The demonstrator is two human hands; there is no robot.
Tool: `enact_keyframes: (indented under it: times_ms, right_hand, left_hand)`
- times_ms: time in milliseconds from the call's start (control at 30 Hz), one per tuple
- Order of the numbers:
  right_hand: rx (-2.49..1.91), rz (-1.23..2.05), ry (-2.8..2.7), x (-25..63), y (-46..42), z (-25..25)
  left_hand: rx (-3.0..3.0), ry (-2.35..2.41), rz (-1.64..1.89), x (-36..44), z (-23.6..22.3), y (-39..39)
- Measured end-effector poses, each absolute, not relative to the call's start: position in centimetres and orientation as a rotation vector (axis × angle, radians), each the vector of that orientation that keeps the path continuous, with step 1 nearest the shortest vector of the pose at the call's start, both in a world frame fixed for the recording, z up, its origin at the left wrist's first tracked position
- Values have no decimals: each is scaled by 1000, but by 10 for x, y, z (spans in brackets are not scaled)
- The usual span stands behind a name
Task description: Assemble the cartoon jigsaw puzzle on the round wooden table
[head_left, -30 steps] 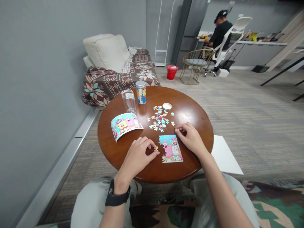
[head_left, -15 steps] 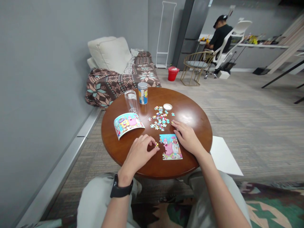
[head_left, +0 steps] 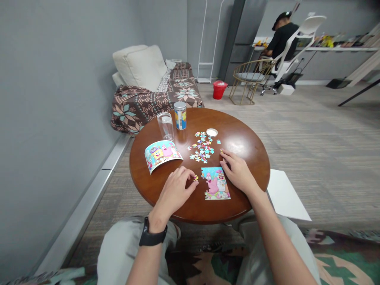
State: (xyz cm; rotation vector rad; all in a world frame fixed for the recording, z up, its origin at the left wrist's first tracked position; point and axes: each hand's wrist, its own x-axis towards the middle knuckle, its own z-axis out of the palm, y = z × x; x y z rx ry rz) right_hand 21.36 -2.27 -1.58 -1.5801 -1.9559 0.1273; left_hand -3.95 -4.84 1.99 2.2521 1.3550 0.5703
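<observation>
My left hand (head_left: 177, 186) pinches a small yellow jigsaw puzzle piece (head_left: 196, 178) between thumb and fingers, just left of the partly assembled puzzle (head_left: 216, 183). That assembled section lies flat and shows a pink starfish and a figure in white; its left edge is ragged. At its upper right, my right hand (head_left: 236, 168) rests on the table with its fingertips closed on another small yellowish piece (head_left: 221, 151), largely covered by the fingers. Beyond both hands lies a heap of loose puzzle pieces (head_left: 203, 149). A curved picture sheet (head_left: 162, 153) stands to the left with a cartoon scene.
Toward the back of the round brown table (head_left: 237, 130) are a clear glass (head_left: 166, 126), a cartoon-printed can (head_left: 180, 116) and a round lid (head_left: 211, 132). A draped sofa (head_left: 157, 99) stands behind. Farther off, a person (head_left: 285, 39) sits at a counter.
My right hand has shifted slightly to the right with the piece at its fingertips, away from the heap. My left hand stays almost in place. The whole view has tilted a little.
</observation>
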Motion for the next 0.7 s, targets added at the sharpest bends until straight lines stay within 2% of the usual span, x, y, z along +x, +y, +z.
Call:
enact_keyframes:
  times_ms: [500,700]
  right_hand:
    - [-1512,147,-1923,218,-22,-9]
    - [-1560,92,-2080,220,34,16]
  left_hand:
    - [2219,1381,599,-38,17,-44]
    - [2218,1376,622,-38,18,-46]
